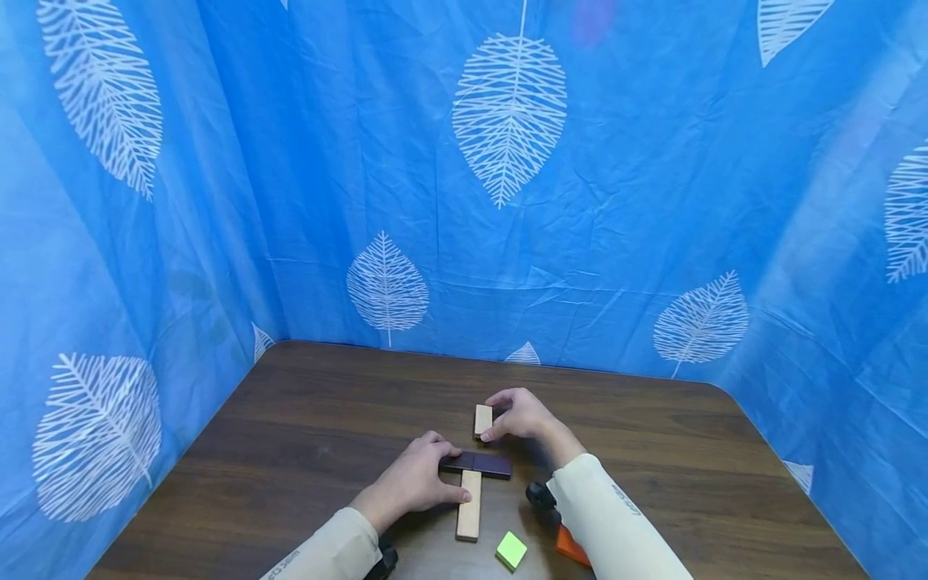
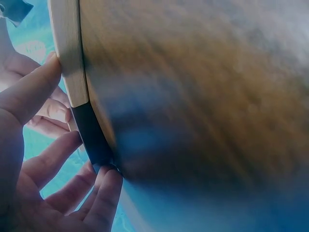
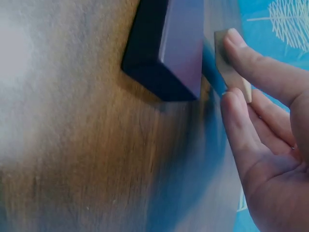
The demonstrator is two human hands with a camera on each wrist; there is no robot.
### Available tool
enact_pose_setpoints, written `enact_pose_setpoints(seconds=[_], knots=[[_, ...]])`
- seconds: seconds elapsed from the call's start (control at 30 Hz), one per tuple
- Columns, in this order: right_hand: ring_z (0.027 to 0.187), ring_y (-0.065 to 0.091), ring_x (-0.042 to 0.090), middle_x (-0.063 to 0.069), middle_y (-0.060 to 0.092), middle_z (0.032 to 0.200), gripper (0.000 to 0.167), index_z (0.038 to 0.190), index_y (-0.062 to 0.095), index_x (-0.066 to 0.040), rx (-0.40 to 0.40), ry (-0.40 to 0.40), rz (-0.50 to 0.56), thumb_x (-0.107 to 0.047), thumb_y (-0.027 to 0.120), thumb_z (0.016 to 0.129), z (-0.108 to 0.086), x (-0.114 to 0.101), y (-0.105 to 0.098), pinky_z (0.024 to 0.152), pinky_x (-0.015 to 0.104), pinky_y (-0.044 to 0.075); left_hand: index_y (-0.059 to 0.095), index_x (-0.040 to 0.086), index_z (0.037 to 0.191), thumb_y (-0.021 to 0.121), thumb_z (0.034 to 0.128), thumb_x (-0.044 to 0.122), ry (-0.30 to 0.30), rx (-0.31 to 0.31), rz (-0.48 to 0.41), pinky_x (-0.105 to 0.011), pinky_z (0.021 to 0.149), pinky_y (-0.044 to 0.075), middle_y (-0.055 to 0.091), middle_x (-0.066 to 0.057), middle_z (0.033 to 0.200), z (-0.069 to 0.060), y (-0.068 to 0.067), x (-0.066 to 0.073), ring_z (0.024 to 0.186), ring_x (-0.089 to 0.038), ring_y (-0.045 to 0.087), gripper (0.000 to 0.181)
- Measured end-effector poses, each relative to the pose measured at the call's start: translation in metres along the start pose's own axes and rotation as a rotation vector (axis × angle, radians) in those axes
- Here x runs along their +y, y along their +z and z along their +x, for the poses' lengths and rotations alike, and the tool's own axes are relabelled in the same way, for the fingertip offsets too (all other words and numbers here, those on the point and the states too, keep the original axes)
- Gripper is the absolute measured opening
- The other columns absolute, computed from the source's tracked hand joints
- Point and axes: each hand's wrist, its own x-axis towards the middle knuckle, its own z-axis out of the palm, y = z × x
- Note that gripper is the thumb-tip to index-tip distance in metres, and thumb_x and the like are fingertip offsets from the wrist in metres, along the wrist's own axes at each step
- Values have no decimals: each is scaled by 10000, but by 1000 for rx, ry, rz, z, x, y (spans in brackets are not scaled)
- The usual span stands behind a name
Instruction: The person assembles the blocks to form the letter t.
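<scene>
Contact with pale wooden pieces is recorded for both hands. A small rectangular block of pale wood [image 1: 482, 420] is pinched between the thumb and fingers of the right hand [image 1: 525, 415]; it is located beyond a dark purple rectangular bar [image 1: 493, 465] and apart from it. Whether the small block is supported by the tabletop cannot be told.

The dark purple bar is laid crosswise, and its top is crossed by a seam. Its near side is met by the end of a long flat plank of pale wood [image 1: 469, 519], so that a T shape is formed. The left hand [image 1: 413, 483] is spread at the left of this junction: the plank is touched by the thumb, the dark bar by the fingertips.

A lime-green block [image 1: 511, 550] is found on the near side, to the right of the plank. An orange block [image 1: 570, 548] is noted farther right, partly hidden by the cream right sleeve [image 1: 612, 519]. All are set out on a dark brown wood-grained tabletop [image 1: 312, 427], which is bounded by a blue curtain [image 1: 616, 242] printed with white leaves.
</scene>
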Motion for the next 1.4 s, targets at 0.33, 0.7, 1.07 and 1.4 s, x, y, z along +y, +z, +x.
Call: enact_pose_setpoints(seconds=[0.33,0.7,1.07,1.4], knots=[[781,601,177,48,671,954,530,1084,716,-20,-46,-26,-43,-127,975,633,-8,-4,6,707,327,506,707,71,1231,889,737,455,9,12,-10,-500,947,474,574,-74,1159,-1,0,0,1118,-313,558,652],[768,614,161,50,675,924,513,1128,716,-1,-64,-61,-18,-110,948,683,-11,-3,12,689,307,512,705,72,1230,886,738,461,0,2,-3,-508,949,473,569,-85,1185,0,1,0,1132,-319,552,652],[715,614,155,20,673,864,367,1126,736,-29,-88,-68,-25,-122,870,798,-13,-2,13,677,307,497,706,69,1224,887,739,460,-12,-5,-7,-510,947,475,568,-77,1169,-1,0,3,1117,-314,551,649],[721,583,155,36,650,893,357,1135,738,-45,-68,-74,-29,-128,860,811,-17,-4,15,664,304,481,709,59,1215,887,738,457,3,8,-3,-502,930,483,573,-74,1156,-2,-2,3,1098,-312,557,646]])
